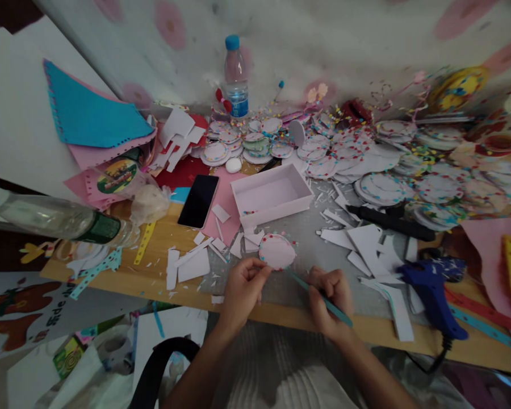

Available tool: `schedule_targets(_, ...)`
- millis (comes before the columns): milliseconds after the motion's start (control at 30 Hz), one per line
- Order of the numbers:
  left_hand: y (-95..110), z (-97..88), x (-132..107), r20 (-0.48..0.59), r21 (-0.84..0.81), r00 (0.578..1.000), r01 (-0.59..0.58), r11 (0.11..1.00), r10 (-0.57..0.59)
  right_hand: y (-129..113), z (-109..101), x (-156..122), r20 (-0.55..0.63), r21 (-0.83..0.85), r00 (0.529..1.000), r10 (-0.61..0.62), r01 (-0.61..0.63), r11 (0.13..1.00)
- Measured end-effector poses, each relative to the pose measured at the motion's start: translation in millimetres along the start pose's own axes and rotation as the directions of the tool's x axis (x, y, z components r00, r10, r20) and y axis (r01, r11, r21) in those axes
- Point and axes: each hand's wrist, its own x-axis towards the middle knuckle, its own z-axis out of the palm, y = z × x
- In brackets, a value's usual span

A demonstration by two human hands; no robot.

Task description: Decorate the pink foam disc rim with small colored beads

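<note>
My left hand [246, 285] is closed, thumb and fingers pinching the lower left edge of a small pale pink disc [276, 252] with red and blue beads along its rim. My right hand [330, 298] wraps round a slim teal tool [339, 312], perhaps tweezers. Its thin tip points at the disc's lower right edge; whether they touch I cannot tell. Just beyond the disc stands an open white box [275, 196] with a few tiny beads in its near left corner.
White paper scraps [193, 264] lie left of my hands, more at right. A blue glue gun [434, 295] and a black pen-like tool [392, 221] are on the right. Behind are a phone [199, 200], bead-edged discs [383, 187] and a water bottle [236, 79]. Another bottle [59, 216] juts in from the left.
</note>
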Motion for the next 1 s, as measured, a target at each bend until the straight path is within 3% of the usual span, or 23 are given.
schedule_targets(533, 0.5, 0.6, -0.7, -0.007, 0.005, 1.000, 0.010, 1.000, -0.010, 4.7, -3.7, -4.6, -0.066, 0.074, 0.996, 0.054, -0.049, 0.996)
schedule_targets(1000, 1.1, 0.1, -0.7, -0.002, 0.008, 1.000, 0.012, 1.000, -0.012, -1.9, -2.0, 1.1, -0.044, 0.041, 0.997, 0.060, -0.059, 0.997)
